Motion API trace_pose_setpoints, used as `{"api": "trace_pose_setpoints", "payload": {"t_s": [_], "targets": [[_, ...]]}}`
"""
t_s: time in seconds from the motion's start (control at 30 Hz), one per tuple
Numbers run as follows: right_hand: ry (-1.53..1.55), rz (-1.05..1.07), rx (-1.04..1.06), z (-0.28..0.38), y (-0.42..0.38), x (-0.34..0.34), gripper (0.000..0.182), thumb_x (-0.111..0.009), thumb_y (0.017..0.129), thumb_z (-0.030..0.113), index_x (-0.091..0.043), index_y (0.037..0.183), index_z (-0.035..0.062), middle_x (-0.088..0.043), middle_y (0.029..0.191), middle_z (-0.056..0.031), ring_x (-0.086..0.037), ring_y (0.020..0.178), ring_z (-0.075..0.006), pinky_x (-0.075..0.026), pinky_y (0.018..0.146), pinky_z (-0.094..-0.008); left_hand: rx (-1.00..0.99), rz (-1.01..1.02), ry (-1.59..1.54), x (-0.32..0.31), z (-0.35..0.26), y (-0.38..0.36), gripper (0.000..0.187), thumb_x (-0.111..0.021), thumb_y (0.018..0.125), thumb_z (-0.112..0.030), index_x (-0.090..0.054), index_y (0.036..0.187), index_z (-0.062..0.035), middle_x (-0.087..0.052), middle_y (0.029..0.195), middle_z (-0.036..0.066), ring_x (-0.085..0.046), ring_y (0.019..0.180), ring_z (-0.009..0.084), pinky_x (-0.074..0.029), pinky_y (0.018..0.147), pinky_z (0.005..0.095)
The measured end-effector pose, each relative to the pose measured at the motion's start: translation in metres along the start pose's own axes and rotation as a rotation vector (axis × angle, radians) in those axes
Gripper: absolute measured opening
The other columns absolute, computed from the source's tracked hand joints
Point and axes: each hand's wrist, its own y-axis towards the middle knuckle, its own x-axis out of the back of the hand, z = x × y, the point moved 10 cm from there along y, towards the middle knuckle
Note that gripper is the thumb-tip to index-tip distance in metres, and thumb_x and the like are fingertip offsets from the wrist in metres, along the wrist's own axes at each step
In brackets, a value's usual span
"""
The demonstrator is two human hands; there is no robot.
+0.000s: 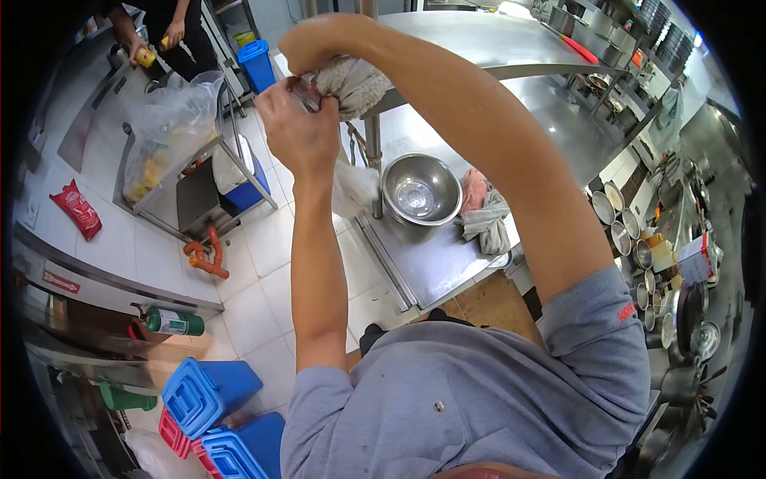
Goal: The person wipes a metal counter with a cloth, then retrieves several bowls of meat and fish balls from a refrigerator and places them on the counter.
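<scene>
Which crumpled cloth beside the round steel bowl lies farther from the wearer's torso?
The crumpled pink cloth; the crumpled grey cloth next to it lies closer to the torso.

No lettering is legible, but 1 red sign shows a white arrow.

Commercial kitchen: steel counter, pots

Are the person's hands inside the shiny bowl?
No, the left hand and right hand are away from the bowl, close beside a pale bundle.
</scene>
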Motion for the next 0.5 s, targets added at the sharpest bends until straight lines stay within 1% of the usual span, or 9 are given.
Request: {"api": "trace_pose_setpoints", "payload": {"t_s": [0.03,0.07,0.13,0.17,0.23,0.3,0.37,0.4,0.5], "targets": [[0.003,-0.002,-0.004,-0.004,0.001,0.001,0.029,-0.059,0.079,0.023,-0.064,0.103,0.0053,-0.067,0.09,-0.0152,-0.063,0.076,-0.0329,-0.047,0.066,-0.0426,-0.159,-0.002,0.133,-0.002,-0.016,0.0,0.031,-0.071,0.07,-0.013,-0.054,0.092,0.0007,-0.06,0.086,0.007,-0.058,0.077,0.0188,-0.046,0.072,0.0291],[0.04,-0.171,0.017,-0.007,0.0,0.02,0.028,-0.057,0.075,0.019,-0.066,0.097,0.0041,-0.067,0.089,-0.0161,-0.064,0.079,-0.0331,-0.048,0.07,-0.0433,-0.162,0.0,0.131,0.0,-0.012,0.003,0.031,-0.071,0.07,-0.013,-0.054,0.092,0.0007,-0.06,0.086,0.007,-0.058,0.077,0.0188,-0.046,0.072,0.0291],[0.118,-0.59,0.122,-0.009,-0.025,0.05,0.025,-0.055,0.072,0.014,-0.066,0.092,0.0041,-0.066,0.083,-0.0161,-0.064,0.08,-0.0333,-0.049,0.072,-0.0445,0.42,0.388,-0.533,-0.037,0.044,-0.007,0.029,-0.068,0.071,-0.01,-0.055,0.095,0.0,-0.062,0.083,0.007,-0.058,0.065,0.0175,-0.046,0.061,0.0272],[0.159,-0.839,0.205,-0.001,-0.072,0.067,0.023,-0.055,0.072,0.013,-0.064,0.092,0.0053,-0.065,0.078,-0.015,-0.063,0.077,-0.0334,-0.049,0.072,-0.045,0.426,0.394,-0.533,-0.038,0.044,-0.01,0.029,-0.068,0.071,-0.01,-0.055,0.095,0.0,-0.062,0.083,0.007,-0.058,0.065,0.0175,-0.046,0.061,0.0272],[0.246,-0.849,0.188,0.009,-0.127,0.07,0.02,-0.053,0.074,0.011,-0.061,0.092,0.0079,-0.063,0.076,-0.0131,-0.062,0.079,-0.0328,-0.047,0.07,-0.0449,0.676,0.434,-1.12,-0.058,0.04,-0.024,0.022,-0.064,0.076,-0.006,-0.055,0.096,-0.0027,-0.063,0.076,0.004,-0.056,0.056,0.0145,-0.043,0.052,0.0246],[0.289,-0.801,0.099,-0.003,-0.152,0.044,0.012,-0.055,0.081,0.011,-0.06,0.088,0.0026,-0.062,0.075,-0.0155,-0.06,0.071,-0.0343,-0.047,0.064,-0.0417,0.659,0.436,-1.199,-0.06,0.026,-0.026,0.02,-0.058,0.08,-0.003,-0.053,0.099,-0.0038,-0.063,0.085,0.006,-0.057,0.063,0.0129,-0.041,0.05,0.0245],[0.405,-0.805,0.006,-0.028,-0.163,0.012,0.014,-0.057,0.079,0.009,-0.06,0.091,0.0016,-0.062,0.076,-0.0164,-0.059,0.074,-0.0365,-0.047,0.065,-0.0422,0.88,0.459,-1.588,-0.074,0.007,-0.037,0.024,-0.051,0.083,-0.006,-0.052,0.106,-0.0006,-0.061,0.093,0.009,-0.051,0.062,0.0113,-0.039,0.052,0.0248],[0.402,-0.814,-0.001,-0.032,-0.171,0.006,0.014,-0.057,0.079,0.009,-0.06,0.091,0.0016,-0.062,0.076,-0.0164,-0.059,0.074,-0.0365,-0.047,0.065,-0.0422,0.89,0.645,-1.948,-0.084,-0.021,-0.043,0.027,-0.05,0.082,-0.006,-0.052,0.109,-0.0017,-0.06,0.098,0.01,-0.048,0.06,0.012,-0.038,0.052,0.0253],[0.228,-0.859,-0.062,-0.043,-0.189,0.003,0.02,-0.061,0.078,0.011,-0.06,0.096,0.0019,-0.062,0.075,-0.0143,-0.061,0.075,-0.031,-0.047,0.066,-0.039,0.853,0.572,-2.114,-0.096,-0.039,-0.044,0.03,-0.051,0.082,-0.007,-0.052,0.112,-0.0028,-0.06,0.099,0.01,-0.044,0.057,0.012,-0.038,0.052,0.0261]]}}
